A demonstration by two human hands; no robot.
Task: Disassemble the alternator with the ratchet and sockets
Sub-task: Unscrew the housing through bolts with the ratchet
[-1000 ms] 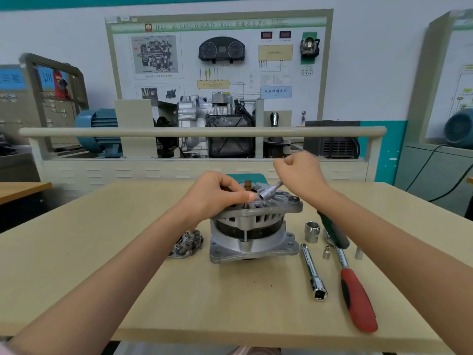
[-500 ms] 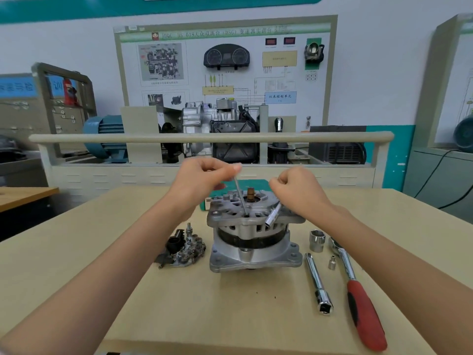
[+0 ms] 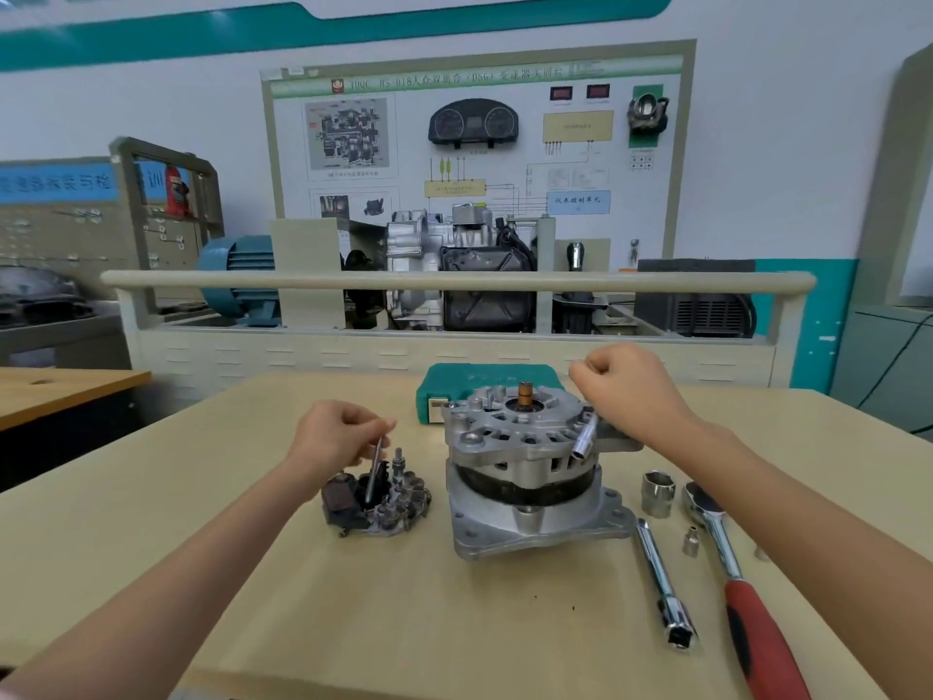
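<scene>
1. Silver cast-aluminium alternator stands upright at the centre of the frame on the pale wooden table, copper-tipped shaft pointing up.
2. Left hand, left of centre: fingers curled, pinching a long thin steel through-bolt that hangs over the removed dark rectifier and brush plate.
3. Right hand, upper right of the alternator: fingers closed round a slim chrome socket driver, whose open end slants down across the housing's edge.
4. Red-handled chrome ratchet, chrome extension bar, large chrome socket and small chrome socket lie loose at lower right.
5. Risks, as I judge them: the bolt could slip from the light pinch and roll off the table; if dropped among the rectifier's studs it may be mislaid. With bolts out, the housing halves may part suddenly and tip the alternator. The driver could skid off a bolt head.
6. Container: a teal plastic tool case sits behind the alternator; it looks closed, contents not visible.
</scene>
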